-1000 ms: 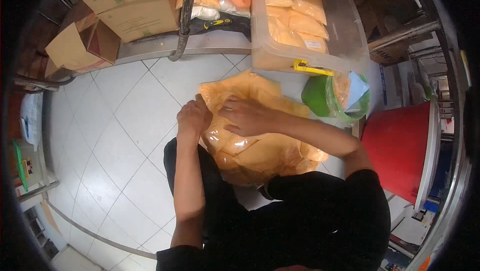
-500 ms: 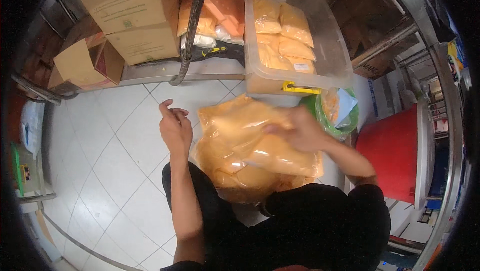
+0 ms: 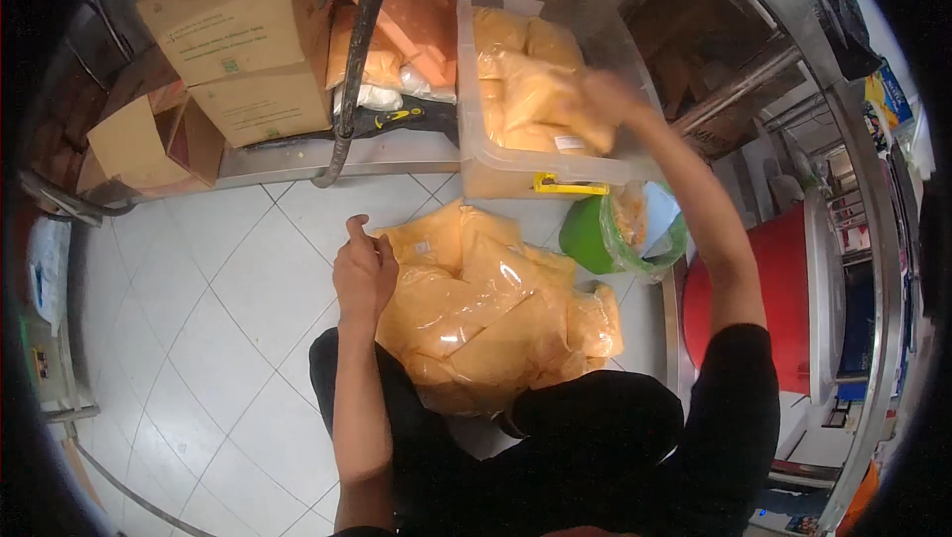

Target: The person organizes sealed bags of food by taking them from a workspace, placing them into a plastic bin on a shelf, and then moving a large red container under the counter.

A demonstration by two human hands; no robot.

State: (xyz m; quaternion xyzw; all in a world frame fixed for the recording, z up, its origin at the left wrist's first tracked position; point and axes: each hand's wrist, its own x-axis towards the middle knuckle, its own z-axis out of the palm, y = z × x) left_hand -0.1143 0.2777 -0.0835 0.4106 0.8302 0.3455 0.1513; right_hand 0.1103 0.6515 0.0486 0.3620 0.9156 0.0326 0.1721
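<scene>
The person sits over a white tiled floor [image 3: 198, 299] with a heap of clear bags of yellow-orange powder [image 3: 496, 314] piled between the knees. The left hand [image 3: 364, 274] rests at the heap's left edge, fingers loosely curled and thumb up, touching the nearest bag but closed on nothing. The right hand [image 3: 607, 101] is stretched out over a clear plastic bin [image 3: 516, 175] that stands beyond the heap; it is blurred, lying on or at a yellow bag [image 3: 540, 101] among the bags already in the bin, and whether it grips that bag cannot be told. The bin has a yellow latch [image 3: 567, 185] on its near wall. Just right of the heap stands a green container [image 3: 592, 239] lined with a plastic bag, with a red tub [image 3: 788, 289] further right. Cardboard boxes [image 3: 233, 41] sit on a low metal shelf left of the bin.
</scene>
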